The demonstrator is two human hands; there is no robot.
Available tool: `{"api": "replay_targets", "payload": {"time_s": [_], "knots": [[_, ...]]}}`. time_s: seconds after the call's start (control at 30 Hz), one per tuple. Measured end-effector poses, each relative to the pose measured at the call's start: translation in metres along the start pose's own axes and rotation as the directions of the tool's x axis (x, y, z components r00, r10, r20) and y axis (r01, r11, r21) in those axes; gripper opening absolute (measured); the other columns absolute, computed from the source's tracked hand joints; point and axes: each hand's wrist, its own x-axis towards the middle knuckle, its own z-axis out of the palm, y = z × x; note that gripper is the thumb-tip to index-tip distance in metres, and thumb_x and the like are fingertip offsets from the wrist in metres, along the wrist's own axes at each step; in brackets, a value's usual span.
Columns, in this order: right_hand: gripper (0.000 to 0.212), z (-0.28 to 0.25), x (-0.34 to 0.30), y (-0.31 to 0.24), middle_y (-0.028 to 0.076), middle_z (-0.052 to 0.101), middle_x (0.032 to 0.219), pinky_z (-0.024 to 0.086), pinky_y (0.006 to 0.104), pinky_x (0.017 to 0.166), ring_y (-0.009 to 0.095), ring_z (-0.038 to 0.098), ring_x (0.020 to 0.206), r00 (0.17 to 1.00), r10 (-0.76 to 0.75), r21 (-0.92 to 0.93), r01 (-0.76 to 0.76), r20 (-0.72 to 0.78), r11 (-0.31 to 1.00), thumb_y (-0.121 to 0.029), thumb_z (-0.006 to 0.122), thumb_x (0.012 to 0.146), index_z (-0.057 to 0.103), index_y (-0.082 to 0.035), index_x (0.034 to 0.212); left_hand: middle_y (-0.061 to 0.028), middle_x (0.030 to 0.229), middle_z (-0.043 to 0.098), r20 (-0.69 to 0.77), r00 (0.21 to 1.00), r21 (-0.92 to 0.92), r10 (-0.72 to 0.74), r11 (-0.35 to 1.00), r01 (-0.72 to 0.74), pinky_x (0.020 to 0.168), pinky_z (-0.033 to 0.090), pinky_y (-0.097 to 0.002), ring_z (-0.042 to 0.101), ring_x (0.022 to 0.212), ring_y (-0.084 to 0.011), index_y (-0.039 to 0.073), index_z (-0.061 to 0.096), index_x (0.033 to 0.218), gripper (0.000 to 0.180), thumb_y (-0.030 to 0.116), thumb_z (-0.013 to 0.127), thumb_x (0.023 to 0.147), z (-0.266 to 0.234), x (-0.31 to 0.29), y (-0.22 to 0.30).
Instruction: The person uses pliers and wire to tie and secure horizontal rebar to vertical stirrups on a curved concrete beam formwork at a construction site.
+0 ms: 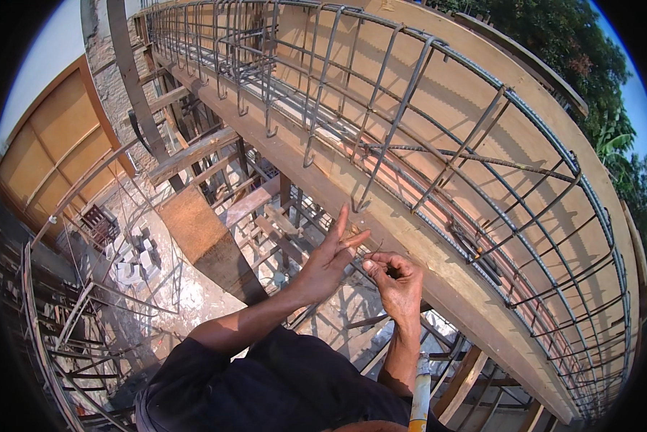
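Observation:
My left hand point(327, 266) is held out over the near edge of a timber formwork beam point(392, 241), index finger stretched up and the other fingers reaching right. Thin dark lines cross its palm; whether they are wire or shadow I cannot make out. Close beside it, my right hand point(399, 284) pinches a thin tie wire point(379, 246) between thumb and forefinger. Just beyond both hands runs a long rebar cage point(402, 108) with hooked stirrups. Inside the cage, dark pincers point(471, 245) lie on the formwork.
A plywood side panel point(546, 137) backs the cage. Below are a brown board point(204, 230), timber props and crosspieces point(194, 155), and pale blocks point(136, 263) on the floor. Bent steel bars point(57, 345) stand at lower left. A white and yellow tube point(420, 396) is near my right forearm.

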Motion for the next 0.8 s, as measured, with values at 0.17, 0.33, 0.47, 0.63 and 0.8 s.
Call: {"api": "replay_targets", "payload": {"time_s": [0.17,0.33,0.47,0.63,0.8], "knots": [[0.016,0.004,-0.001,0.000,0.007,0.072,0.084,0.051,0.0226,0.068,0.009,0.063,0.074,0.995,-0.003,0.007,0.004,-0.103,1.000,-0.007,0.080,0.086,0.074,0.003,0.097,-0.0224,0.161,0.029,0.084,0.996,0.227,0.021,0.973,-0.040,0.109,0.035,-0.0294,0.047,0.140,-0.0258,0.012,-0.009,0.161,0.074,0.002,0.036,0.104,0.011,0.009,0.019],[0.013,-0.017,0.003,-0.014,0.007,0.071,0.083,0.053,0.0252,0.067,0.012,0.064,0.071,0.893,-0.218,0.116,0.283,-0.393,0.952,-0.006,0.077,0.088,0.071,0.003,0.096,-0.0242,0.151,0.044,0.110,0.989,0.194,-0.103,0.978,0.080,0.101,0.048,-0.0320,0.057,0.130,-0.0270,0.013,-0.003,0.162,0.070,0.004,0.038,0.105,0.011,0.008,0.009],[0.013,-0.029,-0.013,-0.013,0.007,0.071,0.083,0.053,0.0249,0.063,0.012,0.064,0.068,1.000,-0.013,0.044,0.013,-0.013,0.999,-0.005,0.076,0.088,0.072,0.004,0.096,-0.0242,0.140,0.056,0.084,0.994,0.171,-0.077,0.983,0.061,0.099,0.050,-0.0320,0.061,0.125,-0.0274,0.013,0.000,0.162,0.068,0.005,0.038,0.105,0.010,0.004,-0.004],[0.016,-0.008,-0.020,0.005,0.009,0.071,0.085,0.055,0.0257,0.062,0.013,0.066,0.070,0.993,-0.029,0.138,0.045,-0.117,0.989,-0.004,0.075,0.089,0.070,0.005,0.102,-0.0171,0.138,0.060,0.120,0.992,0.388,-0.027,0.921,-0.022,0.100,0.046,-0.0340,0.063,0.119,-0.0232,0.015,0.005,0.162,0.067,0.011,0.041,0.106,0.010,0.005,0.004],[0.013,-0.008,-0.019,0.013,0.013,0.073,0.090,0.057,0.0269,0.062,0.014,0.068,0.071,0.995,0.071,0.143,-0.061,-0.070,0.988,0.004,0.072,0.089,0.069,0.009,0.101,-0.0171,0.145,0.055,0.119,0.980,0.420,-0.160,0.903,0.097,0.107,0.041,-0.0329,0.055,0.132,-0.0225,0.012,0.005,0.162,0.067,0.010,0.041,0.105,0.008,0.003,0.011]]}}
